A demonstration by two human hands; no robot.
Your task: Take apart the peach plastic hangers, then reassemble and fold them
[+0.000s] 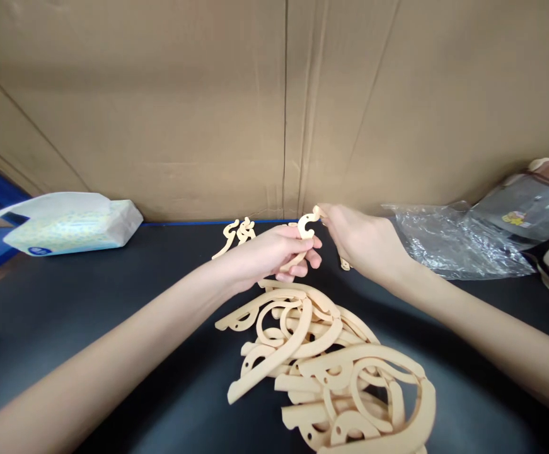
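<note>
My left hand [293, 252] is closed around a beige plastic hanger hook [307, 226], whose curved end sticks up above the fingers. Close on its right, my right hand [364, 243] is pinched at a small beige piece [319, 211] by the hook's tip. Whether that piece is part of the hook or separate, I cannot tell. Below both hands lies a heap of beige folding hanger parts [297, 340], curved arms and rings overlapping one another. Another beige piece [345, 263] shows partly under my right hand.
Several small beige hooks [243, 231] lie at the back, left of my hands. A tissue pack [75, 224] sits at the far left of the black table [170, 403]. Clear plastic wrap [463, 243] and a transparent bag [529, 205] are at the right. Cardboard [184, 113] stands behind.
</note>
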